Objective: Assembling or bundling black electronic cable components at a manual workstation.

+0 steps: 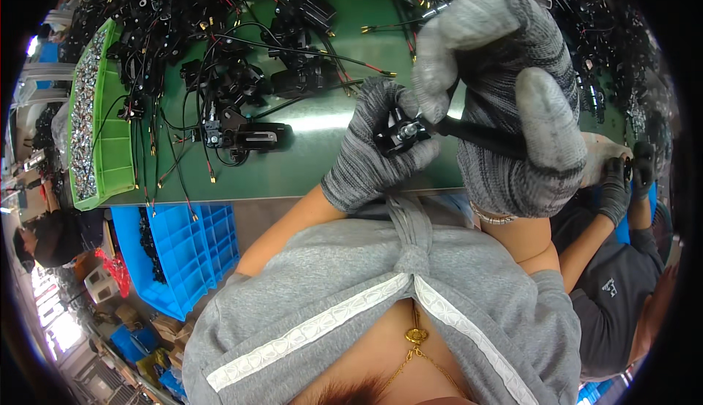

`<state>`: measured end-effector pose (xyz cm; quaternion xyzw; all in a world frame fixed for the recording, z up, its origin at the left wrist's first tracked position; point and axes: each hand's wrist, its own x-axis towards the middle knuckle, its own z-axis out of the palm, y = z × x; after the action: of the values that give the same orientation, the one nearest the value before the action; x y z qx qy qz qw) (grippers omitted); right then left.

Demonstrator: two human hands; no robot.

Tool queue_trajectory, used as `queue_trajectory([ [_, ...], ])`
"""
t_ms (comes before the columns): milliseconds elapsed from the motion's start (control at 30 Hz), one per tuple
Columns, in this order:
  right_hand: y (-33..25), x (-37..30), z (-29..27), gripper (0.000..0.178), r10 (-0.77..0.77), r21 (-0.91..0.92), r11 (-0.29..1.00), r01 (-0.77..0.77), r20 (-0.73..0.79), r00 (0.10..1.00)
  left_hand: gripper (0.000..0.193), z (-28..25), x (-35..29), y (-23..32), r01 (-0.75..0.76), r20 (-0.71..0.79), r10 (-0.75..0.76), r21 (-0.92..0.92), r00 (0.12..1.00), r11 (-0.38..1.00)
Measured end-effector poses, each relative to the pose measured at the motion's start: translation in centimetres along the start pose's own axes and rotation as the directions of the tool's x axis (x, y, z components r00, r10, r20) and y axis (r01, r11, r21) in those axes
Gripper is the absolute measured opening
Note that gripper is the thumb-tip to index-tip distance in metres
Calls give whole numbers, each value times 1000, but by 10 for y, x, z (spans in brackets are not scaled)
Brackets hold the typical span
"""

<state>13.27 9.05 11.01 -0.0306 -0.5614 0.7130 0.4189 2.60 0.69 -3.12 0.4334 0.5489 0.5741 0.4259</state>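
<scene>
A small black-and-silver metal part (404, 135) sits near the centre of the view, just above the near edge of a long green work table (315, 167), pinched between the thumb and fingers of the left hand (370, 141) in a grey-striped knit glove. The right hand (505, 105), gloved alike, is curled round a slim black rod-shaped handle (487, 138), whose near end meets the part. At 9 o'clock from the part, a black assembly with a slotted rectangular housing (260, 137) lies on the table. Farther out at 9 o'clock stands a long bright-green plastic bin (116, 149), its length filled with many small shiny silver metal pieces (86, 112), too small to tell apart. At 8 o'clock, below table level, a blue ribbed plastic crate (201, 255) holds dark parts (150, 247) along its inner side, their shapes unclear. From 10 to 2 o'clock spreads a heap of black parts with cables (176, 9). Towards 4 o'clock, a co-worker in a dark top (608, 310) has grey-gloved hands (614, 196) near the table.
</scene>
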Motion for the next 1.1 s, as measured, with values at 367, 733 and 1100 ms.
queue_trajectory([
  [367, 14, -18, -6, 48, 146, 3, 989, -151, -281, 949, 72, 3, -6, -11, -363, -37, 362, -42, 931, 931],
  [733, 25, -25, -18, 51, 79, 54, 995, -80, 12, 997, 67, 7, -4, -64, -27, -11, 25, -181, 1000, 983],
  [1100, -24, -3, -31, 61, 38, 136, 990, -43, 41, 998, 45, -1, 1, 21, -290, 73, 285, 82, 956, 954],
])
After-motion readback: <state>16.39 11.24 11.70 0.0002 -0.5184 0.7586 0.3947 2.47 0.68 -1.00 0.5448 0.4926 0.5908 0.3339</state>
